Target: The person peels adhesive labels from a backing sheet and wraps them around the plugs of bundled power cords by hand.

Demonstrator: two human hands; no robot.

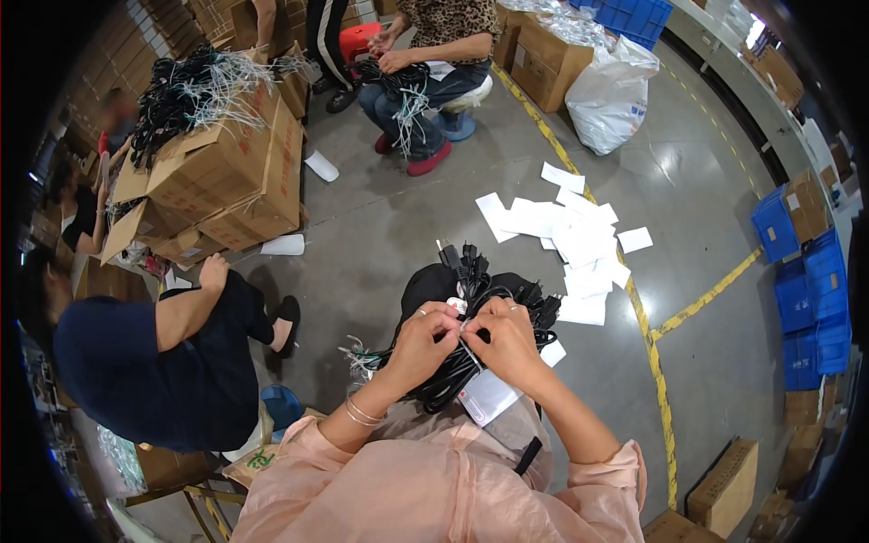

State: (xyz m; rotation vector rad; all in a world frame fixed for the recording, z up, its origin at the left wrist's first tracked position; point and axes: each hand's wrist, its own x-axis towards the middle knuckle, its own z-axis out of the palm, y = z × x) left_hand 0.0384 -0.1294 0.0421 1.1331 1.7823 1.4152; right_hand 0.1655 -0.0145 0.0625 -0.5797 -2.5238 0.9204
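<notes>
A bundle of black power cords (441, 384) lies across my lap, its plugs (468, 263) pointing away from me and stripped wire ends (362, 358) to the left. My left hand (424, 344) and my right hand (504, 342) meet over the bundle, thumbs and forefingers pinched together on one cord. A thin whitish strip shows between the fingertips, too small to make out. Just above them, a small white label (457, 306) sits on the cord by my left forefinger. A white printed card (490, 398) rests on my lap under the bundle.
White paper sheets (579, 237) are strewn on the floor ahead. At left, a co-worker (154, 362) sits near cartons (226, 172) heaped with cords. Another person (444, 54) sits ahead holding cords. Blue bins (822, 271) line the right; a white sack (611, 100) stands ahead.
</notes>
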